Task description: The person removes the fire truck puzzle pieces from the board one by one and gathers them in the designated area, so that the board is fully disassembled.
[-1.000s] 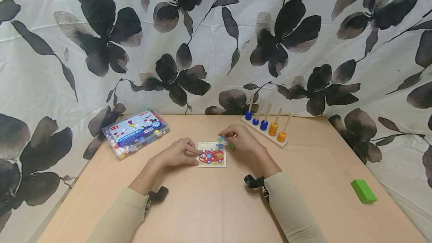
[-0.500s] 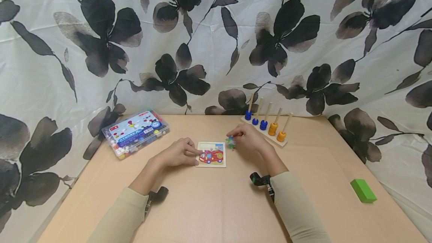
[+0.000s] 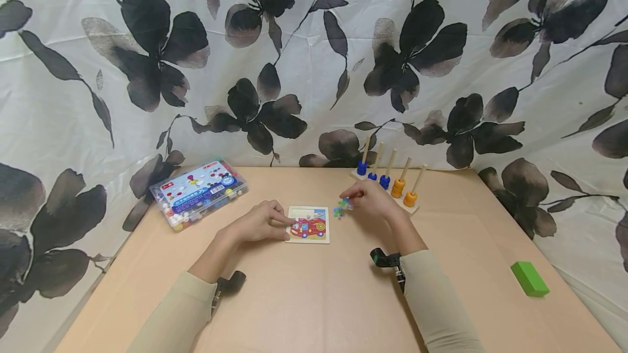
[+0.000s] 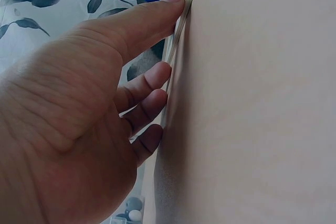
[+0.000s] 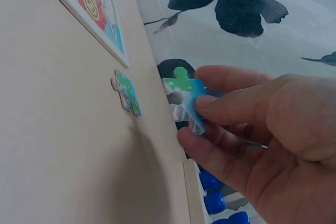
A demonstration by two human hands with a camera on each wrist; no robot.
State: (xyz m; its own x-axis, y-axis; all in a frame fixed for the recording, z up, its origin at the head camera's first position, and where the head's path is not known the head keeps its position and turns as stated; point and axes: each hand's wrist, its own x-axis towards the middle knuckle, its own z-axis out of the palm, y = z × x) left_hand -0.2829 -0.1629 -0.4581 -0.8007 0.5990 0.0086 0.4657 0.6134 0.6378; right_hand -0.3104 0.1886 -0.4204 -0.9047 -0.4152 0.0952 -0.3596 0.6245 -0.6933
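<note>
A small puzzle board (image 3: 314,213) with a red vehicle picture lies on the table. My left hand (image 3: 262,223) rests at its left side, index finger on the picture and thumb at the near left edge. In the left wrist view, the thumb presses the board's edge and the other fingers are only slightly bent. Right of the board, my right hand (image 3: 373,200) pinches a green, blue and white puzzle piece (image 5: 184,88) between thumb and fingers, raised above the table. A second, mostly green puzzle piece (image 5: 126,93) lies on the table between board and right hand.
Behind my right hand stands a peg stacker (image 3: 411,209) with blue and orange beads on upright pegs. A clear box of colored beads (image 3: 198,195) sits at the back left. Far right is a green block (image 3: 530,278). A floral cloth (image 3: 314,70) hangs behind the table.
My right hand has moved right, away from the board, carrying the puzzle piece and uncovering the loose one. My left hand stays on the board.
</note>
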